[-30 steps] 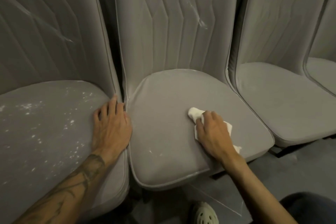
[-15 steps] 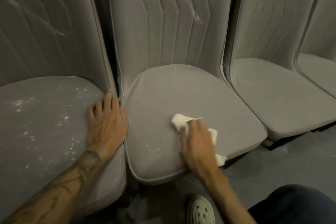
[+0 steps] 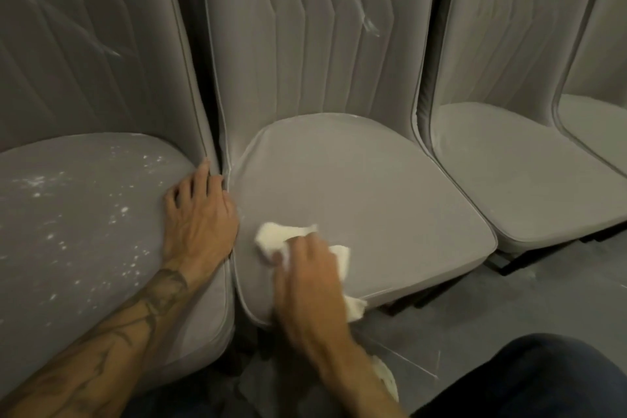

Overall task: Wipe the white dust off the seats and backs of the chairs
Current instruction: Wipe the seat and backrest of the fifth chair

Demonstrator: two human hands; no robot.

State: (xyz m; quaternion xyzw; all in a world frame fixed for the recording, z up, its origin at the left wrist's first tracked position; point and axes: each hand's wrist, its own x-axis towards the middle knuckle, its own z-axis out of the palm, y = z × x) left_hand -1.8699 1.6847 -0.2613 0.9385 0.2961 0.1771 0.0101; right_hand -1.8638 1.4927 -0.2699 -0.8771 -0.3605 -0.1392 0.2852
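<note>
The right hand (image 3: 312,278), clutching the cloth (image 3: 274,236), sweeps left across the nearly clean middle seat (image 3: 373,187), closing on the left hand (image 3: 200,220) resting open on the dusty seat (image 3: 84,214).

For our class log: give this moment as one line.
step: wiping middle seat | right hand: holds cloth on it | left hand: rests on edge of left seat | left seat: white specks, unwiped

Grey padded chairs side by side. Left seat (image 3: 84,214), 9 o'clock: white dust specks (image 3: 124,210) all over. Mid seat (image 3: 366,187) mostly clean; white streak (image 3: 368,24) on its back, 1 o'clock. White cloth (image 3: 281,236) crumpled on mid seat, approx 6 o'clock.
</note>
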